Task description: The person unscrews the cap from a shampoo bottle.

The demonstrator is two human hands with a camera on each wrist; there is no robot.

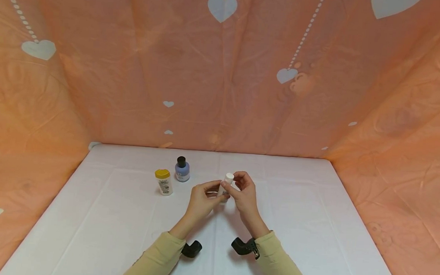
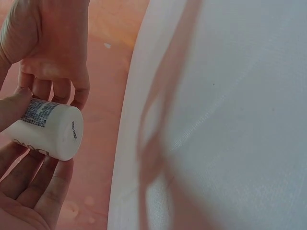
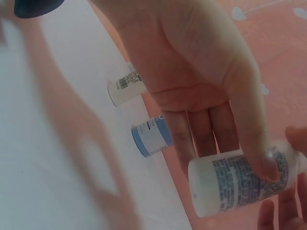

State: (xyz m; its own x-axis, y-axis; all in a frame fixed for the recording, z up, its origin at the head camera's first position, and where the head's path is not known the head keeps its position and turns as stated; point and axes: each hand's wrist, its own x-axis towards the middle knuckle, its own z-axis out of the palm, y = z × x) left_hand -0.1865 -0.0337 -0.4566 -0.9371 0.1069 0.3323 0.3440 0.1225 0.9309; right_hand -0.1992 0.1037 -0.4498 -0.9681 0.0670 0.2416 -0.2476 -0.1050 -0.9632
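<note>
Over worktop (image 1: 297, 224) in head view, grasping white bottle (image 3: 235, 187) with fingers of left hand (image 1: 201, 198) from 8 o'clock and right hand (image 1: 244, 196) from 3, with long axis near upright and cap (image 1: 229, 177) leaning slightly toward 1, near both alike.

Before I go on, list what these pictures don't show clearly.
- Label print on the white bottle: right wrist view, blurred.
- White cap: left wrist view, cut off by the left edge.
- Yellow cap: right wrist view, hidden behind the right hand.
- Black cap: right wrist view, behind the same hand.
</note>
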